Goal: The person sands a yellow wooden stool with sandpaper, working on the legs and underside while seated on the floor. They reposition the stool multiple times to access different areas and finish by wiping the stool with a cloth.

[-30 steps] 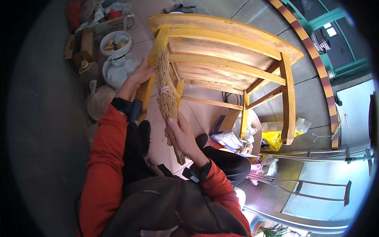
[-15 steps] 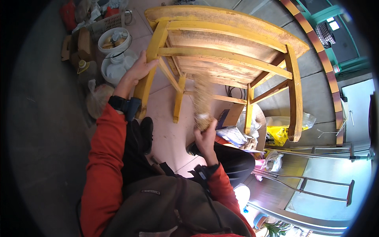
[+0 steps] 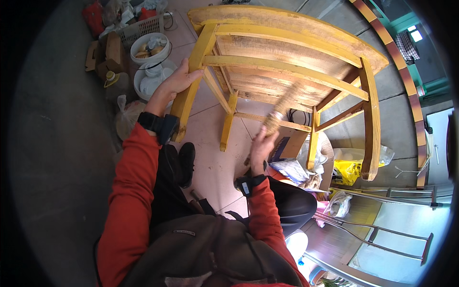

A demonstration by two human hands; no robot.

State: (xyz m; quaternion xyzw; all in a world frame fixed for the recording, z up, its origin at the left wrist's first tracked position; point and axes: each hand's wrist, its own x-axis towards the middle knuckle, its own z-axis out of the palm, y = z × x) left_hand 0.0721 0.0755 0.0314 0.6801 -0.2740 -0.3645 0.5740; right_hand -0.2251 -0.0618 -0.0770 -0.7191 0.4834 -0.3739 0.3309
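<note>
A yellow wooden table [image 3: 291, 68] is tipped up in front of me, its bare underside and legs facing me. My left hand [image 3: 177, 83] is closed round its near left leg, just below the joint with a crossbar. In my right hand [image 3: 261, 146] is a small straw whisk broom [image 3: 273, 120], gripped by its handle, with a pale band round it. The bristle end is blurred by motion and slants up to the right, in front of the table's underside. Whether the bristles touch the wood I cannot tell.
Left of the table stand white buckets [image 3: 152, 47], a cardboard box [image 3: 108, 56], a plastic jug [image 3: 114, 82] and a basket [image 3: 141, 29]. On the right are a carton [image 3: 289, 142], a yellow bag [image 3: 348, 171] and metal crutches [image 3: 382, 233]. My shoe [image 3: 187, 164] is below the left leg.
My right hand has moved up and to the right, and the broom has swung from near upright to a rightward slant. My left hand stays on the table leg. The whole view has shifted slightly.
</note>
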